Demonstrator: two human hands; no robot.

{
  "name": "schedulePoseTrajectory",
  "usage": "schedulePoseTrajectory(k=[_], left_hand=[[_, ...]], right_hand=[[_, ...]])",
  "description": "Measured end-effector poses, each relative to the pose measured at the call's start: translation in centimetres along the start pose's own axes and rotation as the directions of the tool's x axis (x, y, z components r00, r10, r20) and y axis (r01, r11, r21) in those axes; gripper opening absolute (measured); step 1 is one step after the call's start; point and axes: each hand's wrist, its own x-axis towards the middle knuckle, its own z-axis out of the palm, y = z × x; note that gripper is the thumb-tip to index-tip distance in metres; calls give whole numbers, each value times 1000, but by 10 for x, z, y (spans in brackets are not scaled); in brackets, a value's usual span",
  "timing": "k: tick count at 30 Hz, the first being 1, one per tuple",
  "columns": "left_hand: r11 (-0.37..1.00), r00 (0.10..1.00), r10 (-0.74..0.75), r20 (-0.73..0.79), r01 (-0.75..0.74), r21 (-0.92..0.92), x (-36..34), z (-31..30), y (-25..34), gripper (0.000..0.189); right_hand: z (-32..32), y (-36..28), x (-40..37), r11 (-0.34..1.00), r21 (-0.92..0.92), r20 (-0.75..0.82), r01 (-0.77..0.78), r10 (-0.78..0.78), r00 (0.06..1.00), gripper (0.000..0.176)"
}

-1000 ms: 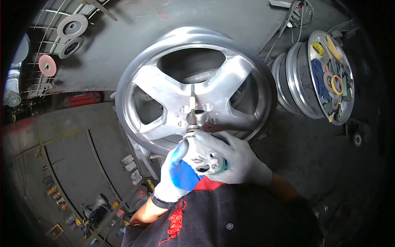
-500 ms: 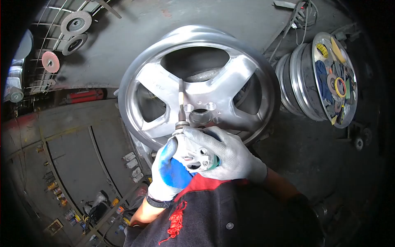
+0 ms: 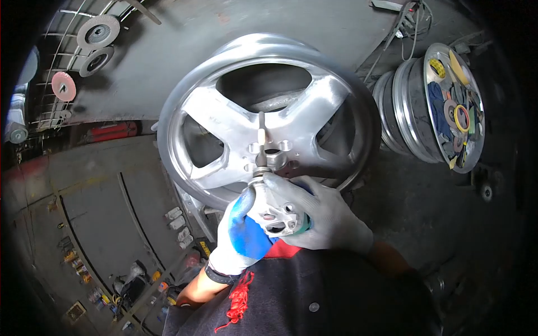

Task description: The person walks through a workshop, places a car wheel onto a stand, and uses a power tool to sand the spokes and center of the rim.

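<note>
A silver die grinder is gripped between both of my gloved hands in front of my chest. My left hand, in a white glove with a blue palm, closes around its near left side. On the other side my right hand, gloved in grey-white, wraps the body with its thumb along the top. The grinder's long slim bit points away from me and overlaps the hub area of a shiny aluminium wheel rim with broad spokes. Part of the grinder's rear is hidden by my hands.
At right lie more wheel rims, the outermost holding tape rolls, discs and cloth. A wire rack at upper left carries flap discs. Beyond the left edge of the rim lies a red cylinder. Tools and small parts crowd the lower left.
The grinder and both hands have shifted right across the rim, so the bit now overlaps the hub more centrally. My grip looks the same, and the view has moved slightly.
</note>
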Motion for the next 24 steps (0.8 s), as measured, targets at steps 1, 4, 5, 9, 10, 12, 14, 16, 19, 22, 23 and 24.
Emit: schedulePoseTrajectory(k=[1,4,5,9,10,12,14,16,19,22,23,24], left_hand=[[999,999,36,-2,-36,34,-1,-3,2,52],[995,998,68,6,-68,79,0,-4,4,55],[997,999,36,10,-37,73,1,-4,2,55],[998,999,-34,8,34,57,6,-2,-4,56],[998,999,-35,6,35,54,5,-2,-4,56],[997,1000,-1,-27,3,77,1,-2,-1,56],[997,1000,11,-18,-10,74,0,-3,2,56],[997,1000,20,-2,-20,72,2,-2,2,56],[998,999,-16,-35,18,61,6,-1,-3,56],[996,1000,8,-14,-7,92,3,-2,-2,55],[996,999,35,-30,-32,85,3,-3,-2,56],[996,999,38,-35,-35,88,1,-3,0,56]], right_hand=[[1,0,5,1000,18,28,-2,1,1000,89],[2,1,7,999,45,15,26,-27,1000,89],[3,1,6,997,57,-24,51,-50,998,89],[-5,-3,-5,1000,-16,-44,-13,12,999,89],[-5,-3,-4,1000,-14,-49,4,-4,999,88],[-4,-3,0,1000,-8,-51,23,-23,998,88],[-3,-4,6,1000,-4,39,-10,10,999,88],[-5,-4,5,1000,6,39,-29,29,999,89],[-7,-4,-2,1000,6,-6,-24,24,1000,89],[-7,-4,2,1000,25,-13,-8,8,1000,90],[-6,-4,4,999,50,24,-20,19,1000,91],[-3,-3,6,998,55,24,-18,17,1000,91]])
